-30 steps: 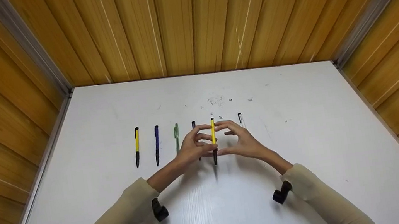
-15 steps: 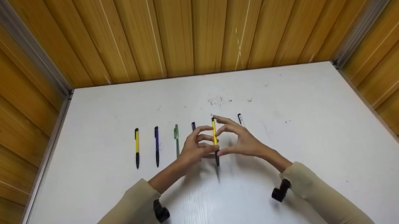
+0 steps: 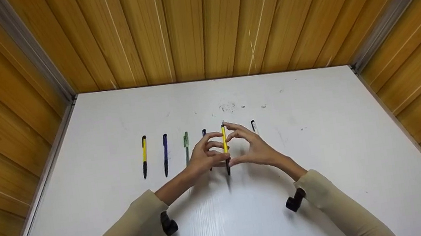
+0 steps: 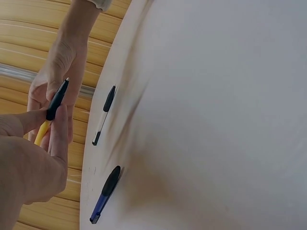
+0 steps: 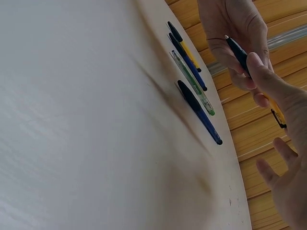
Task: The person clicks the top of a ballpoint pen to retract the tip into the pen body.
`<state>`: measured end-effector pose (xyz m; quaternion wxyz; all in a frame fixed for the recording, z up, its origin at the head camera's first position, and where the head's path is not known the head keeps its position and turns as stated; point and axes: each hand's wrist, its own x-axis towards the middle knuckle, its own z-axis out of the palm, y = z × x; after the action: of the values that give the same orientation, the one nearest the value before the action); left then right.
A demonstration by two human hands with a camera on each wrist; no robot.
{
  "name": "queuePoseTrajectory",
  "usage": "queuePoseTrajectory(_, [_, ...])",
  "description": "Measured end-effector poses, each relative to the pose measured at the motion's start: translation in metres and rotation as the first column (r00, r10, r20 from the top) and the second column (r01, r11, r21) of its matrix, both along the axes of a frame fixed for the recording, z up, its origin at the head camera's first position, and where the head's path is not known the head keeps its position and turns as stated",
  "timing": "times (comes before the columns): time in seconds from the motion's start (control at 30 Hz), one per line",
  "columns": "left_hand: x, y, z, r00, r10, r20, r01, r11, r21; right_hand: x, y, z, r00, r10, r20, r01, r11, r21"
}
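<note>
A yellow ballpoint pen [image 3: 225, 142] with a black grip is held above the white table, its tip toward the person. My left hand [image 3: 203, 157] pinches it between thumb and fingers near where yellow meets black. From the other side my right hand [image 3: 257, 149] bends round the same pen, index finger at its rear end and thumb by the black grip. A small metal point shows at the pen's tip [image 4: 67, 80] in the left wrist view. The right thumb [image 5: 256, 62] overlaps the grip in the right wrist view.
On the white table [image 3: 323, 159] lie, in a row, another yellow pen [image 3: 145, 158], a blue pen [image 3: 166, 156], a green clear pen [image 3: 185, 140], a dark blue pen [image 4: 105, 194] partly behind the left hand, and a white pen [image 4: 102, 117]. Wood-look panels [image 3: 181, 27] surround it.
The right index finger has gone from beside the pen's upper barrel to its rear end. The pen has shifted only slightly; the left hand keeps its pinch. The pens on the table stay put.
</note>
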<state>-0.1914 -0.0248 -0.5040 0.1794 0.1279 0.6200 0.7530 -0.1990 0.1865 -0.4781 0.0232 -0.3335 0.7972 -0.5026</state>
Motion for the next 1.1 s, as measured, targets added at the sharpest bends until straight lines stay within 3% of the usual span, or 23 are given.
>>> queuePoseTrajectory(0.33, [0.0002, -0.0011, 0.0010, 1.000, -0.004, -0.013, 0.004, 1.000, 0.000, -0.0002, 0.0007, -0.0042, 0.998, 0.021, -0.065, -0.022, 1.000, -0.017])
queuePoseTrajectory(0.57, [0.0004, -0.0021, 0.0019, 1.000, -0.008, -0.025, 0.008, 1.000, 0.003, 0.0008, -0.0003, -0.0054, 0.997, 0.036, -0.064, -0.037, 0.999, -0.026])
queuePoseTrajectory(1.1, [-0.0025, -0.0019, -0.0023, 0.997, 0.044, -0.060, -0.045, 0.999, -0.029, 0.0019, -0.0015, -0.0070, 0.998, 0.015, -0.055, -0.016, 1.000, -0.011])
